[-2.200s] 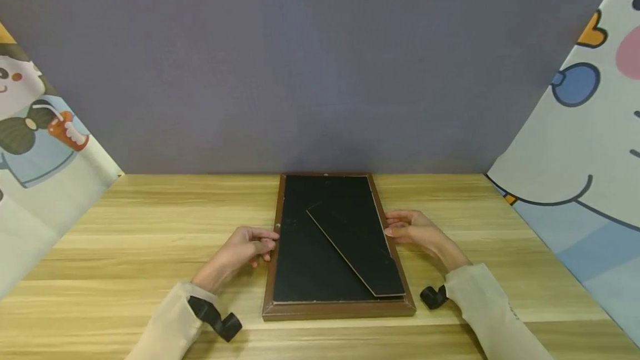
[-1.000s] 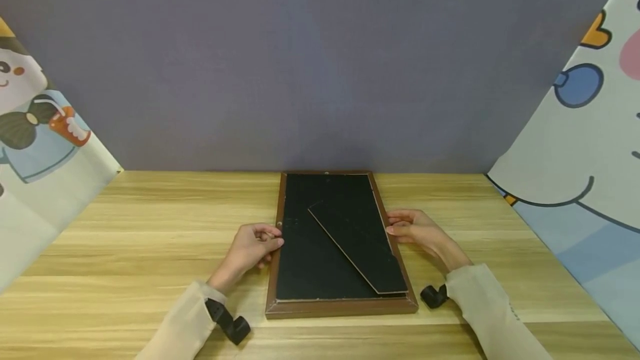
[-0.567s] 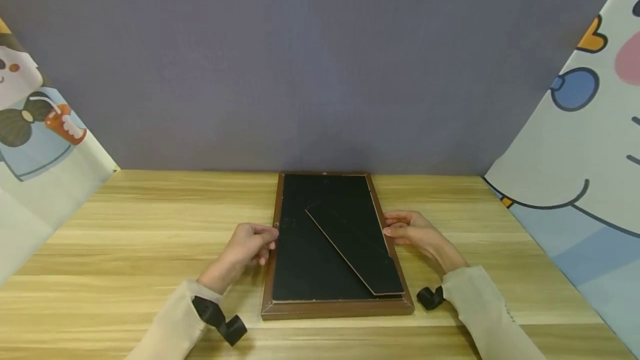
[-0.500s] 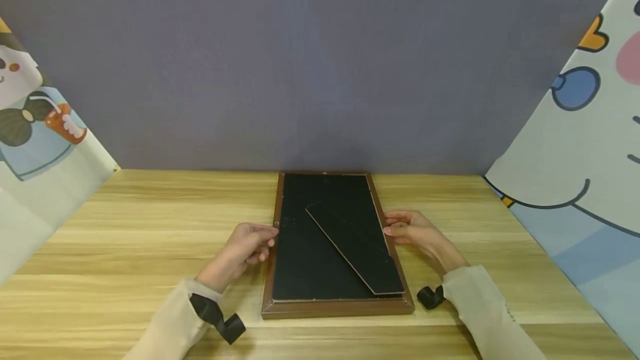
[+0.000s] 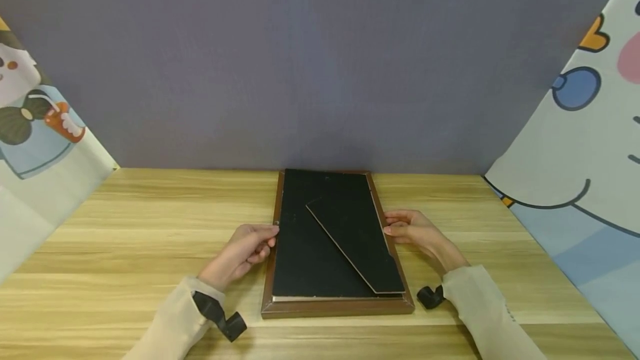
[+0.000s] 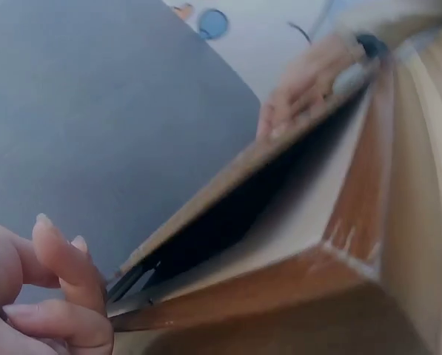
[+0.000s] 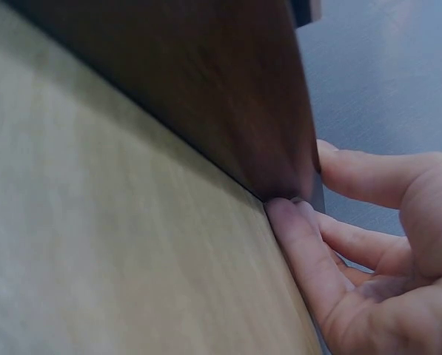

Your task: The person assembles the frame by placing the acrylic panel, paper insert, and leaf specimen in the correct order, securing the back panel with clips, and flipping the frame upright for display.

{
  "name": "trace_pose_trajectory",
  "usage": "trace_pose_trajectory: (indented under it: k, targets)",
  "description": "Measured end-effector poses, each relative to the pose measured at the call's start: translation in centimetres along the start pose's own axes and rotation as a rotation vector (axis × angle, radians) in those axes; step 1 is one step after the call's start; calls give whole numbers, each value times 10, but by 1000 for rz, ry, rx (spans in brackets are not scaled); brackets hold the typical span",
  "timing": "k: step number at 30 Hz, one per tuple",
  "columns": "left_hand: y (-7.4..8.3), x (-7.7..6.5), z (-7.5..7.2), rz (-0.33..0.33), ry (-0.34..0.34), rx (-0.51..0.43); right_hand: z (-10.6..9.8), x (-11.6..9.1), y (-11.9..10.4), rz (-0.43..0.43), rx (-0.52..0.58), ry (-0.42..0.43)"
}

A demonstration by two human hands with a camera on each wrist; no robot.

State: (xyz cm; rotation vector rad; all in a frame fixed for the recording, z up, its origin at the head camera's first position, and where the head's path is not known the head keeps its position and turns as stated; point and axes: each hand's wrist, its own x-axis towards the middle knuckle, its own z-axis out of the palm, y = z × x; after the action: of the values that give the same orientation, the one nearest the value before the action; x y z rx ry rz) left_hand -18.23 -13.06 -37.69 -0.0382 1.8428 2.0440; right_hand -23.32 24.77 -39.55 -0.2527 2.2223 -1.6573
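A brown picture frame [image 5: 337, 308] lies face down on the table, its black backing board [image 5: 305, 265] raised along the left side. On that board an easel-back stand [image 5: 362, 249] lies slanted. My left hand [image 5: 250, 246] pinches the board's left edge, thumb at the edge and the other fingers curled. In the left wrist view, a dark gap shows between the lifted backing board [image 6: 228, 214] and the wooden frame [image 6: 280, 292]. At the opposite side, my right hand [image 5: 415, 232] grips the frame's right rail; in the right wrist view, its fingertips meet the frame's side [image 7: 235, 96] low down.
The light wooden table [image 5: 160, 226] spreads out on both sides of the frame. A grey panel [image 5: 310, 71] rises behind it, close to the frame's far end. Cartoon-printed panels stand left [image 5: 45, 182] and right [image 5: 550, 160]. A black wrist mount [image 5: 220, 315] sits on the left sleeve.
The backing board has come up out of the frame on the left, held by my left hand, whose fingers shifted along that edge before. My right hand has kept its place.
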Motion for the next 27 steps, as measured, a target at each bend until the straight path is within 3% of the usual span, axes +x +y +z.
trace_pose_trajectory:
  k: [6,12,21,27]
  targets:
    - [-1,5,2,22,75,130,0,1,0,6,-2,3]
    - [1,5,2,57,92,187,0,0,0,-5,0,-6]
    - [2,7,8,53,57,106,1,-1,1,8,26,10]
    - [0,7,12,61,111,93,1,-1,-1,-4,28,-7]
